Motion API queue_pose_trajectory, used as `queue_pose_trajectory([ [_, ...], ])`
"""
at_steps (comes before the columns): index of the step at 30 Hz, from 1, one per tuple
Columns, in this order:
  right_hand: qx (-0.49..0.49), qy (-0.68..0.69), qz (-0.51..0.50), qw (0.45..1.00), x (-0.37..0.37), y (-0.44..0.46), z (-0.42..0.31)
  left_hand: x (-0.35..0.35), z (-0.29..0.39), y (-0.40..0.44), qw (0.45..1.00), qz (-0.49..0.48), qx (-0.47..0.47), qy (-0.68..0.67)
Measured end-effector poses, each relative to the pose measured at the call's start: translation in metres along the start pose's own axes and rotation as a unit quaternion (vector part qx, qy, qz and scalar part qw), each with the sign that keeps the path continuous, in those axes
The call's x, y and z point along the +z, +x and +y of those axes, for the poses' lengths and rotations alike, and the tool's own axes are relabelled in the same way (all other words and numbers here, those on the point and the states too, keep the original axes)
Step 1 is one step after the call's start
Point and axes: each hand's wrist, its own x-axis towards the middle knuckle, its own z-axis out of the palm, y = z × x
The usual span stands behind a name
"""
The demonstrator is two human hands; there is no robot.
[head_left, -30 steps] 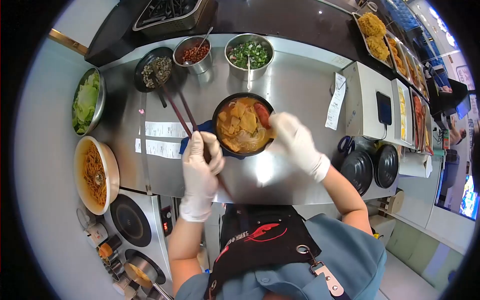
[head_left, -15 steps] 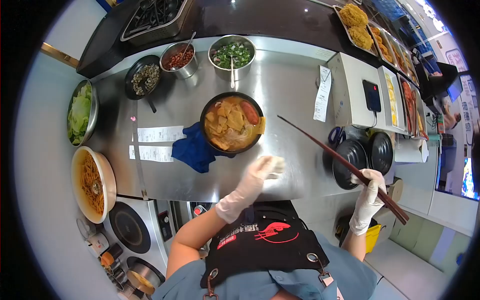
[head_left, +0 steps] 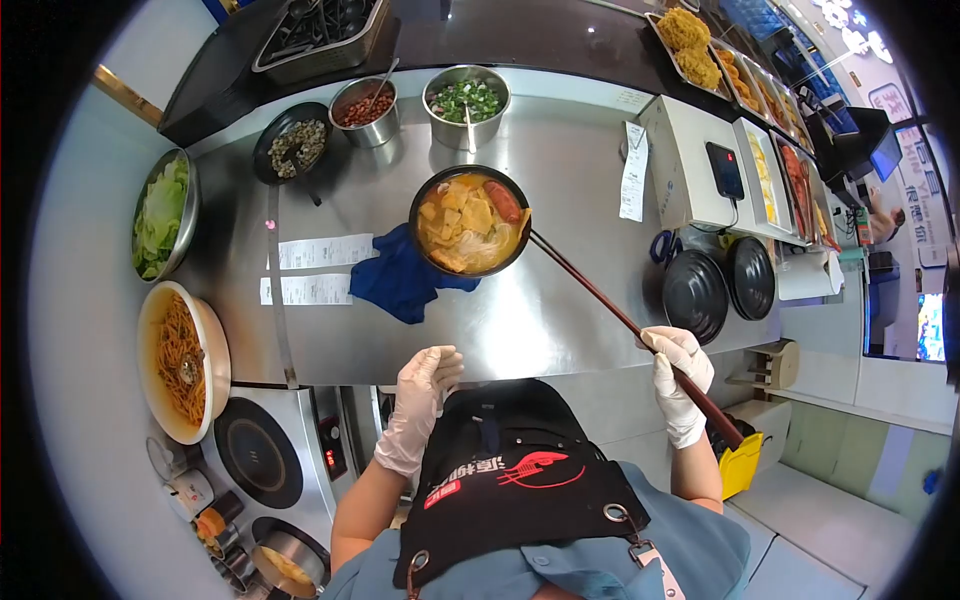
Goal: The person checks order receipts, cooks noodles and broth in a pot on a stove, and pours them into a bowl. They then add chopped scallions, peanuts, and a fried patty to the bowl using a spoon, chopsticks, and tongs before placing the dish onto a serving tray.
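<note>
In a white glove, my right hand [head_left: 680,385] is closed around long dark-red chopsticks [head_left: 590,286]. Their tips reach the right rim of a black bowl [head_left: 468,274], by a yellowish piece of food at the edge. Inside the bowl are orange broth, flat yellowish pieces, pale noodles and a sausage [head_left: 502,201]. My left hand [head_left: 422,398], also gloved, hovers at the counter's front edge with nothing in it, fingers loosely extended. A crumpled blue cloth [head_left: 393,280] lies between that hand and the bowl, touching the bowl's lower left side.
Behind the bowl stand metal pots of chopped greens [head_left: 468,100] and red peanuts [head_left: 363,108], plus a dark pan [head_left: 283,150]. Lettuce [head_left: 160,218] and shredded carrot-coloured food [head_left: 180,360] are at left. Black lids [head_left: 695,297], scissors [head_left: 664,246] and food trays [head_left: 762,172] sit right.
My right hand moved left, bringing the chopstick tips to the bowl's rim. My left hand drew back left and down, away from the bowl. The view shifted slightly.
</note>
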Motion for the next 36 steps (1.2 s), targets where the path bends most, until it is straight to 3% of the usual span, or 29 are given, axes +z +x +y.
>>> queue_pose_trajectory([
  [9,-0.115,-0.062,-0.078,0.988,0.039,0.006,-0.006,-0.016,-0.006,-0.006,0.999,-0.021,-0.029,-0.014],
  [18,-0.071,-0.068,-0.030,0.995,0.016,0.019,-0.031,-0.008,0.012,0.004,0.999,-0.019,-0.019,0.046],
  [23,-0.029,0.035,0.030,0.999,0.002,0.026,-0.044,0.047,0.046,0.006,0.960,-0.211,-0.060,0.175],
  [25,-0.017,0.048,0.057,0.997,0.005,0.030,-0.043,0.083,0.066,0.001,0.925,-0.341,-0.079,0.145],
  [26,0.020,0.121,0.086,0.989,0.015,0.029,-0.040,0.100,0.058,0.004,0.917,-0.391,-0.028,0.077],
  [27,0.032,0.170,0.104,0.979,0.027,0.028,-0.036,0.120,0.065,0.001,0.926,-0.368,0.010,0.083],
  [29,0.072,0.251,0.134,0.956,0.058,0.029,-0.032,0.152,0.070,0.011,0.965,-0.255,0.011,-0.057],
  [31,0.092,0.319,0.082,0.940,0.084,0.036,-0.029,0.161,0.099,0.021,0.962,-0.180,0.035,-0.204],
  [32,0.096,0.313,0.037,0.944,0.093,0.045,-0.022,0.158,0.112,0.032,0.954,-0.139,0.028,-0.263],
  [34,-0.029,0.166,-0.070,0.983,0.104,0.086,-0.007,0.140,0.169,0.051,0.977,-0.067,0.074,-0.189],
  [35,-0.067,0.108,-0.072,0.989,0.115,0.110,0.013,0.123,0.198,0.069,0.966,-0.075,0.153,-0.195],
  [36,-0.026,0.067,-0.068,0.995,0.122,0.140,0.015,0.103,0.232,0.089,0.950,-0.083,0.225,-0.200],
])
